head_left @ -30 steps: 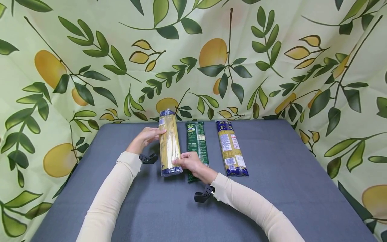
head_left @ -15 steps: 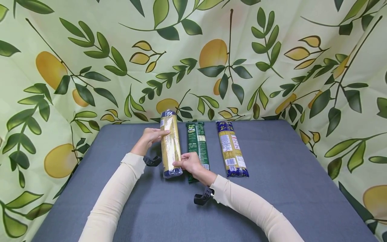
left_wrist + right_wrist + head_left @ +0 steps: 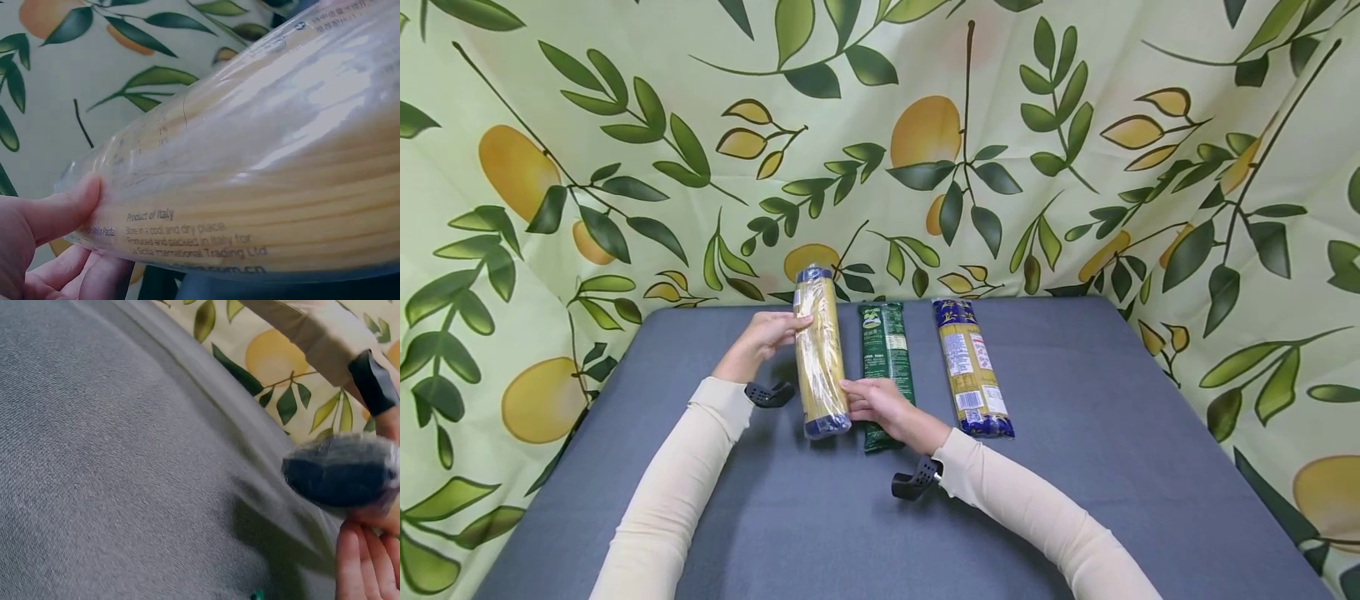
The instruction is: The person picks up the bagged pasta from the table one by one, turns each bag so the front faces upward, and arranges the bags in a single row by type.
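Note:
A clear pack of long spaghetti [image 3: 820, 350] with dark blue ends is tilted above the table. My left hand [image 3: 771, 332] grips its upper left side, thumb across the front. In the left wrist view, that thumb [image 3: 69, 209] presses on the film near printed text reading "Product of Italy". My right hand [image 3: 883, 406] is at the lower right edge, its thumb tip at the film. In the right wrist view, its fingers [image 3: 365, 559] lie under the pack's dark blue end [image 3: 337, 478]. A green pasta pack [image 3: 886, 358] lies just right of the held pack, partly behind my right hand.
A blue and yellow pasta pack [image 3: 972, 367] lies on the table farther right, labels facing up. Grey cloth covers the table [image 3: 820, 533]. Behind it hangs a curtain [image 3: 850, 108] printed with fruit and leaves.
The held spaghetti pack has turned slightly about its length, and its barcode is out of sight. My right thumb has shifted from the pack's front to its right edge.

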`<state>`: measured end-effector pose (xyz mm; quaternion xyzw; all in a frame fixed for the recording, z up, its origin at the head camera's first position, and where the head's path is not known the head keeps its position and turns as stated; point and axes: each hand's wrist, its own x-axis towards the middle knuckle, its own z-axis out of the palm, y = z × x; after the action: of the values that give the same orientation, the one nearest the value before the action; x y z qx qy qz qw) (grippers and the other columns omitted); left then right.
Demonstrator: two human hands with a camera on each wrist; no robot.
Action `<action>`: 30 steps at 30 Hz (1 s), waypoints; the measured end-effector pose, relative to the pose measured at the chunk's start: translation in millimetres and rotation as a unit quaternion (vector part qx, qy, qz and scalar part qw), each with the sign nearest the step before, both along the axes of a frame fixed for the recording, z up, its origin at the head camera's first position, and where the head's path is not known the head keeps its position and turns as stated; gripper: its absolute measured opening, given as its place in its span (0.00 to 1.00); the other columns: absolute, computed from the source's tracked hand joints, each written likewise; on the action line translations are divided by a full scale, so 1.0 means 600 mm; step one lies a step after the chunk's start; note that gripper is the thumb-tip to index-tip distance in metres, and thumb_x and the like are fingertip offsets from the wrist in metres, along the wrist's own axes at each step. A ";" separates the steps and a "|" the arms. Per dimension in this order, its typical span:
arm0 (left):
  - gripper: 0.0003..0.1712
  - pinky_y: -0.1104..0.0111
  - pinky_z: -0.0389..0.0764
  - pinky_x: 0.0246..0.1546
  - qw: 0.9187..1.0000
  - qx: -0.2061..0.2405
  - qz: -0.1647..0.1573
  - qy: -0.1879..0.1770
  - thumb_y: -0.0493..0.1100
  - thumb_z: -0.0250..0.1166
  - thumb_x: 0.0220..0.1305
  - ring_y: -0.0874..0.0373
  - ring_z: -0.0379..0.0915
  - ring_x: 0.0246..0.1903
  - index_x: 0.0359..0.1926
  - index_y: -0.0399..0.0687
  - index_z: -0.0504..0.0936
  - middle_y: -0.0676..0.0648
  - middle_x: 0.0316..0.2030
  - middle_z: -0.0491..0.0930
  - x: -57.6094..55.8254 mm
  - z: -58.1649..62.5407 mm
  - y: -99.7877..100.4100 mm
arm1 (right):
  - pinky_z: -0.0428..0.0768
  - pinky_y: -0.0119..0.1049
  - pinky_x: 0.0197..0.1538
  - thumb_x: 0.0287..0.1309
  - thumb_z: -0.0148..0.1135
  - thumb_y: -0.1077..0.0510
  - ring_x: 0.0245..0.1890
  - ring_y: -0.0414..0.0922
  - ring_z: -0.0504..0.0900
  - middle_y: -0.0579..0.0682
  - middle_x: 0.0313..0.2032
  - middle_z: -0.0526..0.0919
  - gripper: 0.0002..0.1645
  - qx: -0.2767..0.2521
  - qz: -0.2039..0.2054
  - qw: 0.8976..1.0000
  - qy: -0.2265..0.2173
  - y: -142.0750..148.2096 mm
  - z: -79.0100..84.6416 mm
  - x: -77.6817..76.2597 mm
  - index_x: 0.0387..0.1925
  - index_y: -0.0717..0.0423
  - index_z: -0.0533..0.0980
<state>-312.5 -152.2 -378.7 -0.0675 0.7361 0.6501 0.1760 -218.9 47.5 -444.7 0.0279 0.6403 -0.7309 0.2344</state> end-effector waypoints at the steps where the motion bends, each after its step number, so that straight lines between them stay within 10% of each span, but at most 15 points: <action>1: 0.31 0.78 0.83 0.35 1.000 0.004 -0.005 0.002 0.38 0.61 0.66 0.70 0.80 0.23 0.64 0.26 0.65 0.61 0.20 0.81 0.000 0.002 -0.001 | 0.85 0.30 0.41 0.66 0.55 0.55 0.31 0.36 0.83 0.46 0.33 0.85 0.25 -0.010 0.010 1.000 -0.002 0.002 0.000 -0.001 0.56 0.72 0.72; 8: 0.30 0.79 0.84 0.36 0.999 0.019 -0.034 0.013 0.38 0.59 0.67 0.69 0.81 0.27 0.64 0.25 0.64 0.60 0.24 0.81 0.004 0.008 -0.004 | 0.83 0.36 0.53 0.68 0.50 0.59 0.37 0.37 0.83 0.44 0.37 0.85 0.26 -0.064 0.058 0.996 -0.007 0.008 0.002 -0.002 0.61 0.74 0.67; 19: 0.31 0.73 0.85 0.42 0.998 0.037 -0.042 0.011 0.36 0.59 0.66 0.68 0.81 0.25 0.65 0.23 0.63 0.59 0.22 0.83 0.008 0.003 0.004 | 0.87 0.32 0.37 0.59 0.61 0.65 0.24 0.36 0.85 0.46 0.26 0.88 0.18 -0.016 -0.004 0.999 0.039 -0.004 0.003 0.003 0.47 0.77 0.76; 24: 0.34 0.59 0.75 0.65 0.998 -0.016 -0.062 0.018 0.43 0.60 0.67 0.66 0.81 0.36 0.66 0.26 0.63 0.45 0.42 0.84 0.012 0.003 0.010 | 0.87 0.35 0.35 0.55 0.65 0.64 0.21 0.37 0.84 0.57 0.28 0.89 0.17 0.028 -0.037 0.996 0.070 -0.011 0.009 0.004 0.43 0.76 0.78; 30: 0.39 0.56 0.69 0.69 0.996 -0.071 -0.057 0.008 0.49 0.62 0.64 0.46 0.72 0.62 0.68 0.29 0.61 0.31 0.65 0.68 0.017 -0.005 0.018 | 0.88 0.37 0.35 0.53 0.68 0.64 0.20 0.38 0.85 0.66 0.34 0.87 0.16 0.077 -0.052 0.991 0.098 -0.019 0.014 0.008 0.41 0.74 0.80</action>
<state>-302.1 -141.7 -381.6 -0.0325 0.7843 0.5857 0.2018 -213.9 35.9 -436.1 0.0073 0.7121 -0.6901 0.1288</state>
